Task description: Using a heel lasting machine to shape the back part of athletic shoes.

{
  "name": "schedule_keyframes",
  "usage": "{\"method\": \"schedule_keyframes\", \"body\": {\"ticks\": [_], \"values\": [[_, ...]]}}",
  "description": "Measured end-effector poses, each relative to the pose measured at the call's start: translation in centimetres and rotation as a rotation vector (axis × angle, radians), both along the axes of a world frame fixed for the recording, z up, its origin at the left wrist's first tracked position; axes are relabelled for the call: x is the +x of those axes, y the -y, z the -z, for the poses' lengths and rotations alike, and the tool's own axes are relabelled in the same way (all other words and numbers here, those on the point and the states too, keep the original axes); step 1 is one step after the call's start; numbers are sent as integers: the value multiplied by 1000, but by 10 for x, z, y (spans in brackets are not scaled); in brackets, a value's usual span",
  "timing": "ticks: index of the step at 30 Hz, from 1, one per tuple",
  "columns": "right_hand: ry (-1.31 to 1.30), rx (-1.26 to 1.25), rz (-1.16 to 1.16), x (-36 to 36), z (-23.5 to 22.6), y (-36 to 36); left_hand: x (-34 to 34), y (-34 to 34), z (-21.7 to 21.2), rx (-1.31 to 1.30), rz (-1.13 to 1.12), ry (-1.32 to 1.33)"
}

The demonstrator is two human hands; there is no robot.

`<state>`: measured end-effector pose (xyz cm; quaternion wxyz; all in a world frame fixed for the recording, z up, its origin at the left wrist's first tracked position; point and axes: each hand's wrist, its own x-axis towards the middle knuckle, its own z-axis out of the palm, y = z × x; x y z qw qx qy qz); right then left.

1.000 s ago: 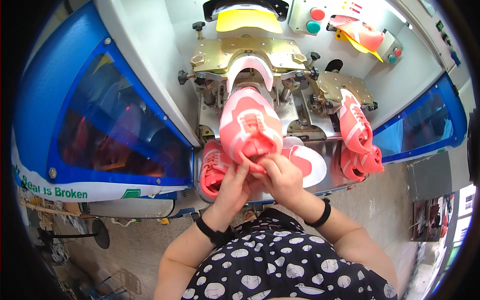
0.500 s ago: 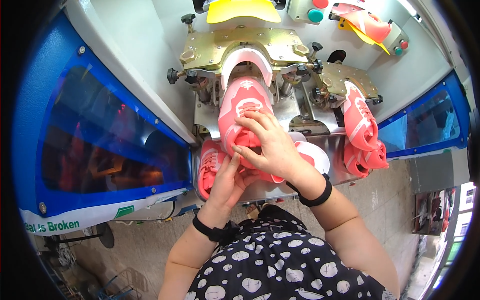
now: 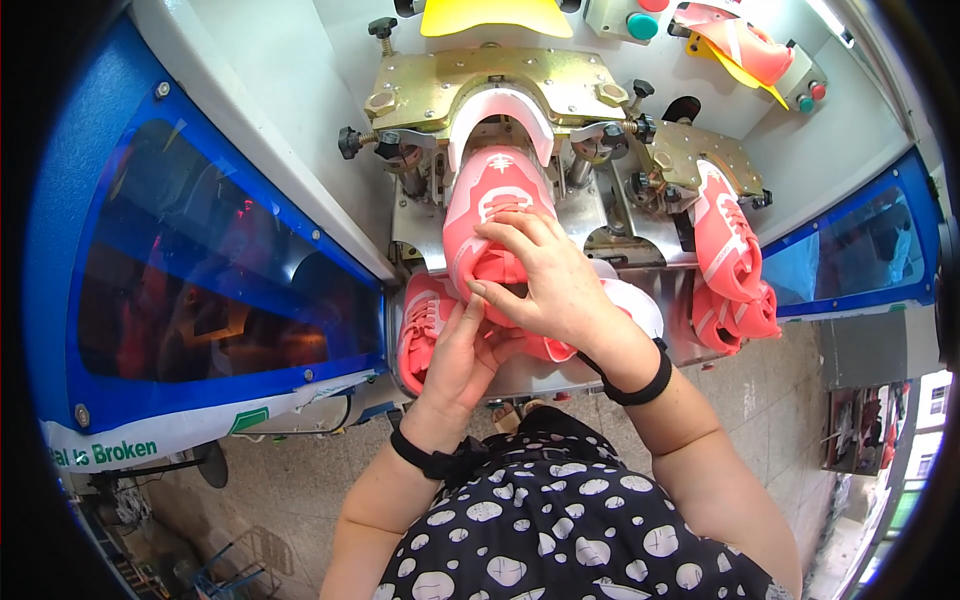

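Note:
A pink and white lace-up shoe (image 3: 464, 232) points away from me, its toe in front of a white curved pad (image 3: 502, 110) on a machine clamp. Across the laces and collar lies my right hand (image 3: 565, 285), fingers curved over the top and thumb at the opening edge. My left hand (image 3: 455, 365) grips the heel, its thumb up against the back and its other fingers partly hidden below. Another pink shoe (image 3: 418, 325) rests on the metal ledge to the left. White and pink shoe parts (image 3: 635, 305) show just beyond my right wrist.
Brassy clamp plates (image 3: 480, 75) with black knobs stand ahead. At the right, a second station holds a pink shoe (image 3: 728, 235), with more pink shoes (image 3: 735, 315) below it. Blue-framed windows (image 3: 220, 270) flank the bay. Green and red buttons (image 3: 642, 26) sit at the back.
Both hands keep nearly the same hold on the shoe. The whole view has shifted slightly, with the machine a little higher and farther right in it.

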<state>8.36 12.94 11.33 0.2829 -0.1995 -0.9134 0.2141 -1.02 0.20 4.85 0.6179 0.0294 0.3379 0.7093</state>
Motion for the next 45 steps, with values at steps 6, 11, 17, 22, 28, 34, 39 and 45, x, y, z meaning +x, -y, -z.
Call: {"method": "schedule_keyframes", "body": {"ticks": [6,11,17,22,28,34,39,45], "values": [[48,42,-41,-4,1,-6,1,2,8,-6,-10,-67],[167,135,11,-16,11,-17,9,0,13,-54,-88,-54],[163,166,10,-16,21,-20,17,-1,20,-46,-128,-13],[199,167,10,-13,24,-23,28,-1,16,-105,-178,-12],[225,192,-11,-12,29,-26,41,-7,7,-150,-298,-5],[-252,-317,-248,19,37,-62,42,-2,12,-180,-312,-118],[65,-524,398,110,98,-70,43,-4,13,-267,-353,-148],[358,-822,347,123,135,-43,68,10,23,-214,-163,-117]]}}
